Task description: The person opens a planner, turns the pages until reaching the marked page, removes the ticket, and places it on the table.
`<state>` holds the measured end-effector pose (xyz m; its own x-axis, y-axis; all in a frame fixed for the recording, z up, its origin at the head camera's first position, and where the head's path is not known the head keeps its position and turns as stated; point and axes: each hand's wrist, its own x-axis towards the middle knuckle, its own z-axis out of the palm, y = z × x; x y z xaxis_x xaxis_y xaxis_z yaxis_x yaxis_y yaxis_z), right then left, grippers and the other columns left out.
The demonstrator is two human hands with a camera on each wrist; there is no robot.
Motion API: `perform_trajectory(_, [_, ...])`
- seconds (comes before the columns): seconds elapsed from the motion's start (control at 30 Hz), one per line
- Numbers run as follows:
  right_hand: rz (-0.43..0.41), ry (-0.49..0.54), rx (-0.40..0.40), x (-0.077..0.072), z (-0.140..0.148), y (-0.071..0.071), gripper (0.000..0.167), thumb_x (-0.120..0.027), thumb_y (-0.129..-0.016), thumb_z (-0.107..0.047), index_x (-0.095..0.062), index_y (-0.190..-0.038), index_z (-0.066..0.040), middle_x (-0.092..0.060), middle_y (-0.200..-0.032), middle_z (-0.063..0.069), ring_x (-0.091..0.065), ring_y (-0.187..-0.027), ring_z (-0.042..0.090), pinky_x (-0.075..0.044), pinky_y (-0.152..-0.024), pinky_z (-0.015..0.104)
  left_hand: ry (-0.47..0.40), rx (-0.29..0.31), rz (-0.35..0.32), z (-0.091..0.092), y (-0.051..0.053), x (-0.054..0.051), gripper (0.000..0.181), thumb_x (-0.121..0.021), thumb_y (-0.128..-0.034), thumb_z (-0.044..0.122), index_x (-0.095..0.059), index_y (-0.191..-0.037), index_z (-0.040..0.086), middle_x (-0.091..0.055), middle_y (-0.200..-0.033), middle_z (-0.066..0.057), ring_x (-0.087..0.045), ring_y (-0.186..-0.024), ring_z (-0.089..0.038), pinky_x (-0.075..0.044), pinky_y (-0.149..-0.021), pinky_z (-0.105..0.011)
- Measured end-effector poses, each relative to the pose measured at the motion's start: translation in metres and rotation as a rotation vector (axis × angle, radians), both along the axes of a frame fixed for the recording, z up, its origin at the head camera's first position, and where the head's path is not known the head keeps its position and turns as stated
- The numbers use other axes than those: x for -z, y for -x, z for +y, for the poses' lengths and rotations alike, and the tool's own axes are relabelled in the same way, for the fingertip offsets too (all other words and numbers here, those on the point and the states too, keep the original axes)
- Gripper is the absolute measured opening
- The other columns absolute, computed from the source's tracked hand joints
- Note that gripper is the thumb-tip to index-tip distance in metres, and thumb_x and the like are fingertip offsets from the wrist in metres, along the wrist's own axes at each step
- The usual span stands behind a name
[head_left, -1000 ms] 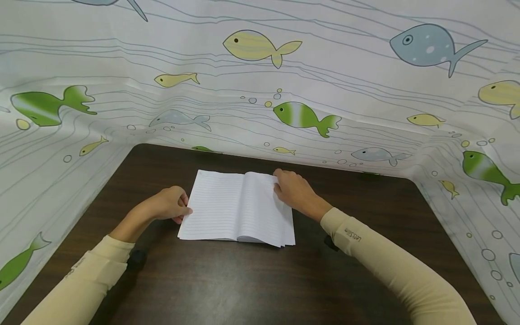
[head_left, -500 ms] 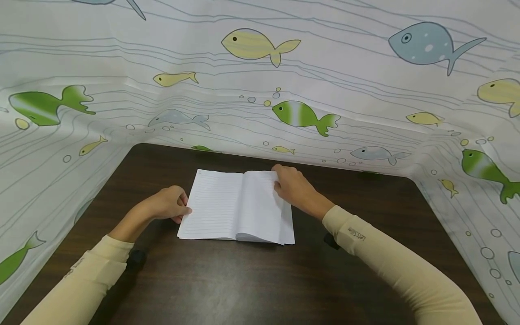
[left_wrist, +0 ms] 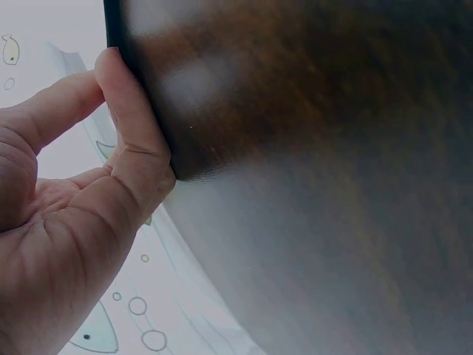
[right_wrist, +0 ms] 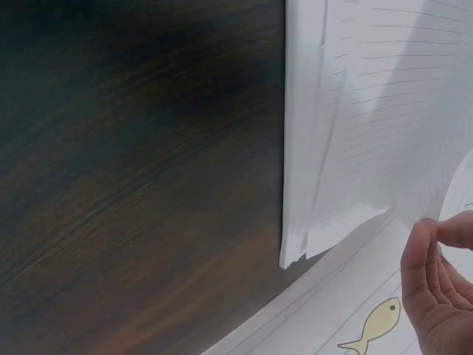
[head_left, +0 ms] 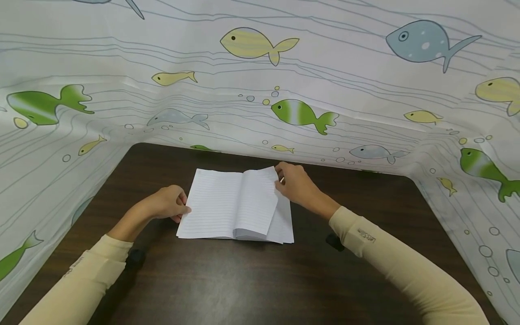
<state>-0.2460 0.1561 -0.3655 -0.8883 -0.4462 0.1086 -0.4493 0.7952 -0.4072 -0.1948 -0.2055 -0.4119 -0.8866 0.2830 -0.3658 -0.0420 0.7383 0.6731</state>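
Observation:
An open notebook with lined white pages lies on the dark wooden table. At its left edge is my left hand, fingers curled and thumb tip over the page edge. In the left wrist view, that hand shows bent fingers, but the notebook cannot be made out. My right hand pinches the upper outer corner of a right-hand page, which is lifted and curves up from the pages below. The right wrist view shows the thumb and fingertips of this hand on the thin raised sheet.
The dark table extends in front of the notebook and to both sides. White sheeting printed with fish and wavy lines stands along the back and sides. A small dark object sits under the right wrist.
The right hand has moved slightly up and right, lifting the page; its lower edge has swung left, uncovering more of the page beneath. The left hand stays at the notebook's left edge.

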Motion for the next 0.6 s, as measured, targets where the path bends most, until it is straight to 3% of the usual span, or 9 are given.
perform_trajectory(0.6, [0.012, 0.069, -0.031, -0.008, -0.011, 0.002, 0.030, -0.069, -0.099, 0.000, -0.067, -0.127, 0.010, -0.077, -0.110, 0.020, -0.076, -0.101, 0.030, -0.065, -0.087, 0.040, 0.018, -0.004, 0.000, 0.001, 0.000, -0.001, 0.026, -0.070, -0.1005, 0.002, -0.054, -0.113, -0.014, -0.067, -0.094, -0.022, -0.071, -0.075, -0.020, -0.066, -0.071, -0.035])
